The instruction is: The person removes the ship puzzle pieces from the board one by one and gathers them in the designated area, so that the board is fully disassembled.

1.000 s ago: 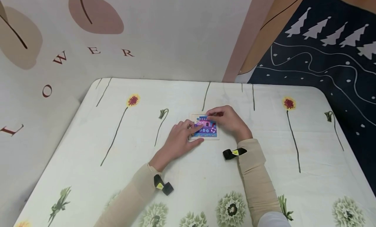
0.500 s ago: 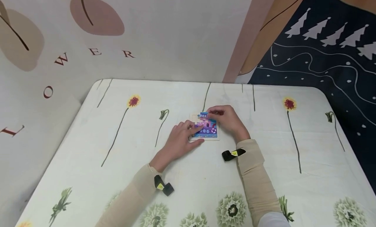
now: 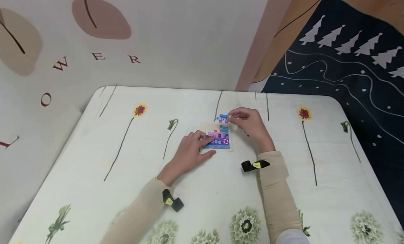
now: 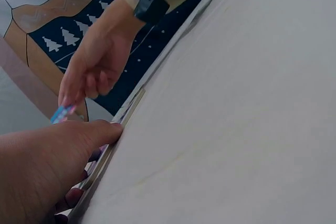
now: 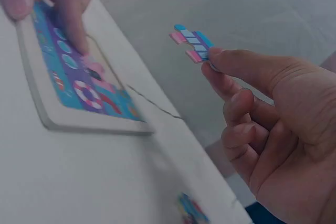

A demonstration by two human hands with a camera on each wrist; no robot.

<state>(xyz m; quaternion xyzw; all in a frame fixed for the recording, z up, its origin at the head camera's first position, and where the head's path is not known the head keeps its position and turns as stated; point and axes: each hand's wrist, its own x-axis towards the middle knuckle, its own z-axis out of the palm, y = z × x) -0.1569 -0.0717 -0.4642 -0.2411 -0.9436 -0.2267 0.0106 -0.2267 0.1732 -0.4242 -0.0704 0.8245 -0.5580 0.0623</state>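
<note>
On the bench (image 3: 94, 160), the left hand (image 3: 189, 153) presses straight fingers (image 3: 206, 139) on the puzzle board (image 3: 217, 139). Above its far edge, the right hand (image 3: 250, 123) pinches a puzzle piece (image 3: 223, 118) at its fingertips.

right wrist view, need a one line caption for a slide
Right hand pinches a striped puzzle piece above the table while left fingers press on the framed puzzle.
</note>
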